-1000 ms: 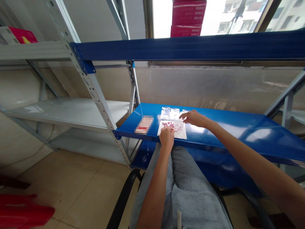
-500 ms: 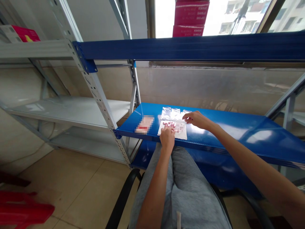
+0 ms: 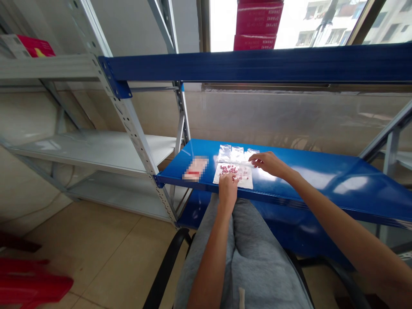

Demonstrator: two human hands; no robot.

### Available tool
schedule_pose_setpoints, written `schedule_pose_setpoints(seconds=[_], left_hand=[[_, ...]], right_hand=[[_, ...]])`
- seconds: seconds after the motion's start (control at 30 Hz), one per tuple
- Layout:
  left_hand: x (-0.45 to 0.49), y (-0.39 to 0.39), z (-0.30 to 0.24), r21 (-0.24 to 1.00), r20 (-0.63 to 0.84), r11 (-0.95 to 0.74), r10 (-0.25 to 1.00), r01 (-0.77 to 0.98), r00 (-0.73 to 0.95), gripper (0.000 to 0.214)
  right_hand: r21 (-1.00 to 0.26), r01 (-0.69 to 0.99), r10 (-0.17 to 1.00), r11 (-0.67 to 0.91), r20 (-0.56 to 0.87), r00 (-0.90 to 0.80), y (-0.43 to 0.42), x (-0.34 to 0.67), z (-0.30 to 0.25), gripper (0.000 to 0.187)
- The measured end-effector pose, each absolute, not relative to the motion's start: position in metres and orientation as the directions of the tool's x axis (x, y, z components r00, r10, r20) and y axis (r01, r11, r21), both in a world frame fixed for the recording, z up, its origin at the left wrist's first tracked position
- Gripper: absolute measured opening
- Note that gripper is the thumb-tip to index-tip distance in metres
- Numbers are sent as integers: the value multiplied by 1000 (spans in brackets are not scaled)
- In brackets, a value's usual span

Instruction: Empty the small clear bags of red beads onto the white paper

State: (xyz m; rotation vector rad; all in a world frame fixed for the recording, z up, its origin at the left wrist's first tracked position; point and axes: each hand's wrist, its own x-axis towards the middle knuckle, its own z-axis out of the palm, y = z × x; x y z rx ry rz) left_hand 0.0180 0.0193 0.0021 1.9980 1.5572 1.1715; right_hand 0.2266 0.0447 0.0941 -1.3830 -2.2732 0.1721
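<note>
Small dark-red bead-like pieces point(image 3: 228, 168) lie scattered on a white sheet point(image 3: 218, 180) near the front edge of the blue shelf. The pieces on the sheet's right part look paler, as if seen through clear plastic. My left hand point(image 3: 227, 187) rests at the sheet's front edge, fingers curled together by the pieces. Beyond the sheet's far right corner, my right hand point(image 3: 268, 163) has thumb and fingers pinched; what lies between them is too small to make out. Small clear plastic bags point(image 3: 224, 152) lie in a row behind the sheet, the rightmost close to my right fingers.
A blurred-out pinkish item point(image 3: 195, 168) lies left on the blue shelf point(image 3: 322, 171). A blue beam point(image 3: 257, 66) crosses above, with red boxes point(image 3: 257, 23) behind it. A perforated metal post point(image 3: 128, 120) stands left. Chair armrests point(image 3: 165, 270) flank my legs.
My left hand has shifted slightly right and down along the sheet's front edge. The right hand has moved a little right and down, its fingers still pinched.
</note>
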Motion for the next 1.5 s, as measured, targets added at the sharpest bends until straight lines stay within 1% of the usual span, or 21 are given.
schedule_pose_setpoints(seconds=[0.23,0.3,0.37,0.4,0.47,0.53,0.57,0.6,0.67,0.73,0.8,0.87,0.97,1.13,1.33,1.43,1.5], left_hand=[[18,15,1,707,400,-337,916,622,42,10],[16,14,3,710,401,-337,915,618,39,10],[14,12,5,725,409,-345,912,597,30,10],[14,11,7,740,412,-348,911,575,20,10],[17,8,10,796,406,-347,914,495,-13,14],[22,5,12,882,361,-325,931,341,-49,26],[25,4,13,924,323,-303,945,235,-52,34],[29,3,14,954,281,-274,959,122,-41,43],[35,1,14,976,207,-206,978,-75,10,52],[40,-1,12,969,178,-166,983,-183,50,49],[41,-2,10,961,182,-167,982,-219,46,38],[39,-2,7,955,192,-181,981,-236,26,30],[34,-1,5,951,189,-177,982,-255,22,27],[24,-2,11,965,174,-152,981,-213,88,23],[13,-2,18,984,131,-98,963,-146,235,25],[11,-2,20,985,109,-72,961,-154,254,29],[13,-4,22,983,88,-46,968,-177,235,36]], right_hand=[[-422,780,868,463,395,-301,33,237,95,23],[-482,754,872,446,425,-244,30,242,97,20],[-588,689,876,425,460,-147,26,246,97,18],[-656,632,879,412,469,-86,24,247,95,20],[-795,467,882,388,467,61,18,245,87,27],[-897,252,878,364,420,227,9,234,73,32],[-925,138,870,354,380,313,4,226,64,33],[-938,41,863,343,332,379,-1,216,54,34],[-943,-127,866,307,222,448,-13,195,33,36],[-931,-235,867,279,139,479,-23,176,13,39],[-922,-295,873,252,85,481,-30,163,-2,42],[-919,-323,880,227,52,472,-34,158,-11,44],[-919,-342,895,197,26,446,-39,161,-12,49],[-935,-307,913,175,37,406,-48,169,0,59],[-966,-161,877,203,106,468,-54,174,6,52],[-970,-148,876,191,101,471,-54,179,4,50],[-965,-175,875,197,92,475,-53,180,2,48]])
